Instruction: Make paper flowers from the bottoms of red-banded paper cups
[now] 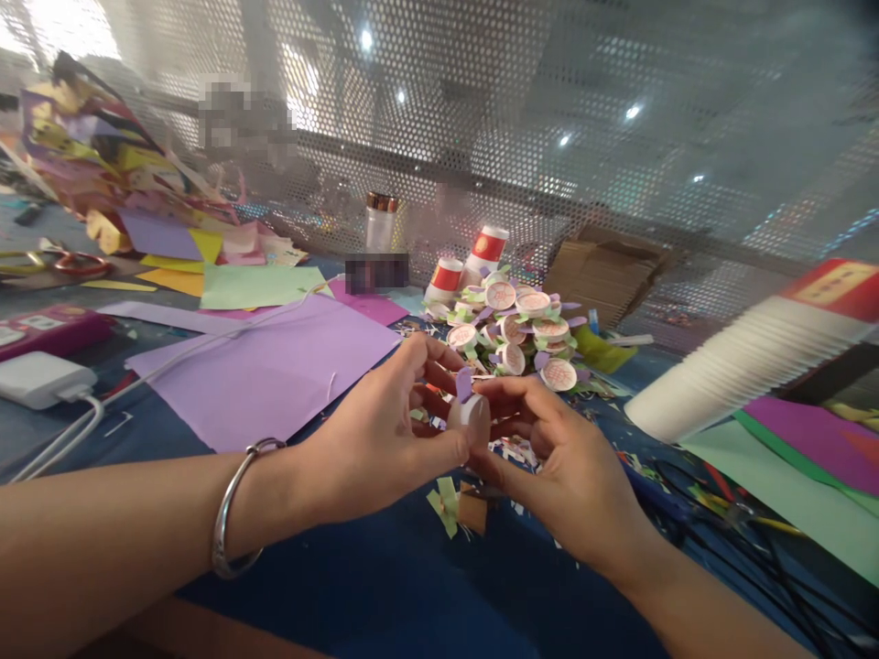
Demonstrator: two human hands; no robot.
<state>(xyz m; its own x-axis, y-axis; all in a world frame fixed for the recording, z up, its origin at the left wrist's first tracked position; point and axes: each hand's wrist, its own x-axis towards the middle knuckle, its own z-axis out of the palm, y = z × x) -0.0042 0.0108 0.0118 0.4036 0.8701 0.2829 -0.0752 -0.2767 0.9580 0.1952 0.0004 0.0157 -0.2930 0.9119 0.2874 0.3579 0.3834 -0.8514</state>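
Note:
Between my two hands is a small cut-off paper cup bottom (pixel 472 417), tilted, with a purple paper tab (pixel 465 383) standing up from its rim. My left hand (pixel 385 439) is closed on its left side, thumb on the front. From the right, my right hand (pixel 559 458) pinches its edge; some fingertips are hidden. Just beyond lies a pile of similar round cup bottoms (pixel 512 329), with red print and green and purple paper tabs. Below the hands, a light green paper piece (pixel 446 506) and a brown piece (pixel 472 509) rest on the blue table cover (pixel 412 586).
At right leans a long stack of white paper cups (pixel 748 357). A purple sheet (pixel 275 366) lies left, crossed by a white cable, near a white charger (pixel 47 380). Two red-and-white cups (pixel 487 247), a cardboard box (pixel 604 270) and a perforated metal panel (pixel 522 119) stand behind.

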